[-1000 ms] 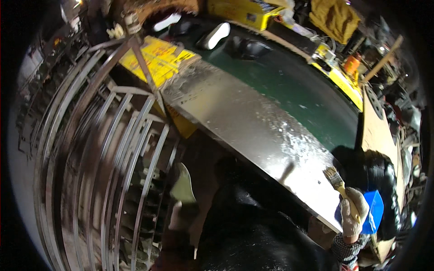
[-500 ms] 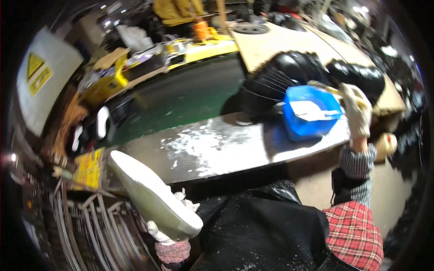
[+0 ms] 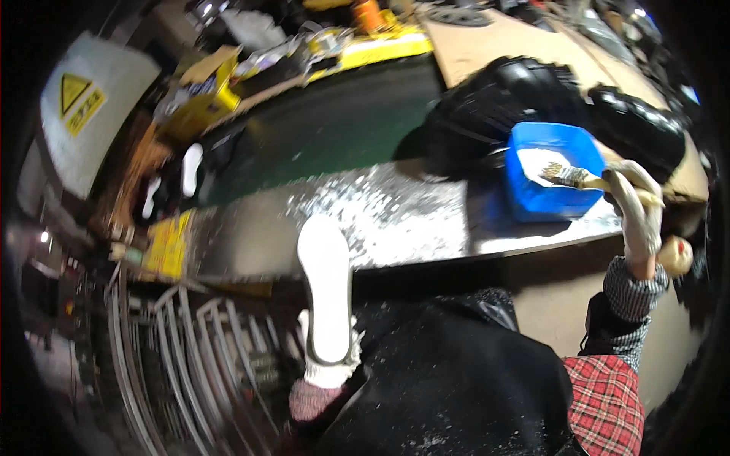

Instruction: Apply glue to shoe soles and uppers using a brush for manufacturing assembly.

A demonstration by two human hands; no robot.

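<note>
Gripped in my gloved left hand is a shoe sole, its white upper face toward me and its toe end pointing at the bench. Most of the left fingers are hidden behind the sole. My gloved right hand is closed around the handle of a flat paintbrush. The brush's bristles reach into an open blue plastic tub, over or touching the white stuff inside. The tub stands near the bench's right front edge.
The dark workbench is smeared with white splashes. Black plastic-wrapped bundles lie behind the tub. Two more white-faced soles lie at the far left. A metal rack stands low left, and a yellow box sits behind.
The sole has swung from a leftward tilt to nearly upright, its white face now fully showing. The brush has come from the tub's far rim down into the tub. The whole view has shifted.
</note>
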